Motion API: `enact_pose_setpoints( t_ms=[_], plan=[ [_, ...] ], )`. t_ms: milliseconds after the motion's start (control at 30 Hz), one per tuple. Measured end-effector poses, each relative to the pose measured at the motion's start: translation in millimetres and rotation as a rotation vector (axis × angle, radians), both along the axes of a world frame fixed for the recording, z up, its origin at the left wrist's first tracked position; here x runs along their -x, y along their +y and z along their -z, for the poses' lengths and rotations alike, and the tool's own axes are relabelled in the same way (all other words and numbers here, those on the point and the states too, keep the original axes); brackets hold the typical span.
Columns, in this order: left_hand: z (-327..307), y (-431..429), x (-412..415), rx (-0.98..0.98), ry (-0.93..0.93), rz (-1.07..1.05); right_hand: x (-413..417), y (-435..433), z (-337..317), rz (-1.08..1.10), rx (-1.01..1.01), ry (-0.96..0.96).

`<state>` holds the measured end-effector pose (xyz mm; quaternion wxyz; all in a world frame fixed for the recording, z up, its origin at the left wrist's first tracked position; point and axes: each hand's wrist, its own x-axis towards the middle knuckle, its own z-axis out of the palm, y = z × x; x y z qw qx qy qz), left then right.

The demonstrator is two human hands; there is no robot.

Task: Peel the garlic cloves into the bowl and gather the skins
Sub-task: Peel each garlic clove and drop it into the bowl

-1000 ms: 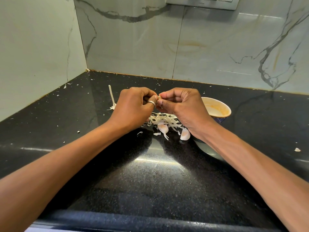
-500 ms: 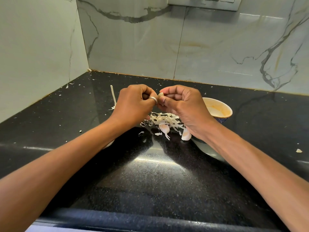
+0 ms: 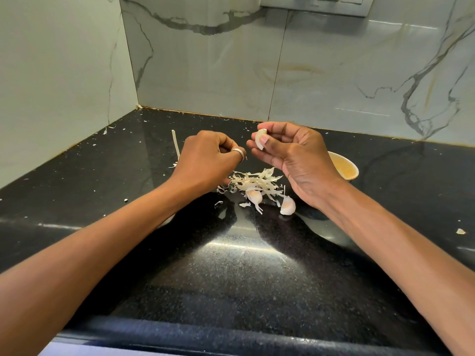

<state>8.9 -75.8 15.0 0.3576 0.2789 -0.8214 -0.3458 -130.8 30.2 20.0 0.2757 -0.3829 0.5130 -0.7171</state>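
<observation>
Right hand [image 3: 295, 156] now apart, pinching clove [image 3: 260, 140]; left hand [image 3: 205, 159] curled, hold unclear; bowl [image 3: 345, 167] half-hidden.

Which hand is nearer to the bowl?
Right. The right hand, pinching a clove, is just left of the bowl and hides its left side; the left hand is farther left, past the skins.

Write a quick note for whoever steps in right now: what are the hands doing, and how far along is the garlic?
Right hand pinches a garlic clove. Left hand is curled beside it; whether it holds skin I cannot tell.
Skin pile lies on the counter below the hands, two unpeeled cloves at its near edge; bowl behind the right hand, contents hidden.
Done: several skins off. Left: finish this clove, peel the two, gather the pile and stray flakes.
</observation>
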Motion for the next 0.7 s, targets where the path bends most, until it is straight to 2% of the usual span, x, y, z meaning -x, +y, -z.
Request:
enact_pose_setpoints(
  t_ms=[433,700],
  plan=[
    [1.7,-2.4,-1.1,0.134,0.108,0.044,-1.4,2.8,-0.4,-0.006,-0.065,0.042],
    [2.2,-4.5,-0.1,0.129,0.154,0.069,-0.7,1.6,2.6,0.009,-0.093,0.141]
  ],
)
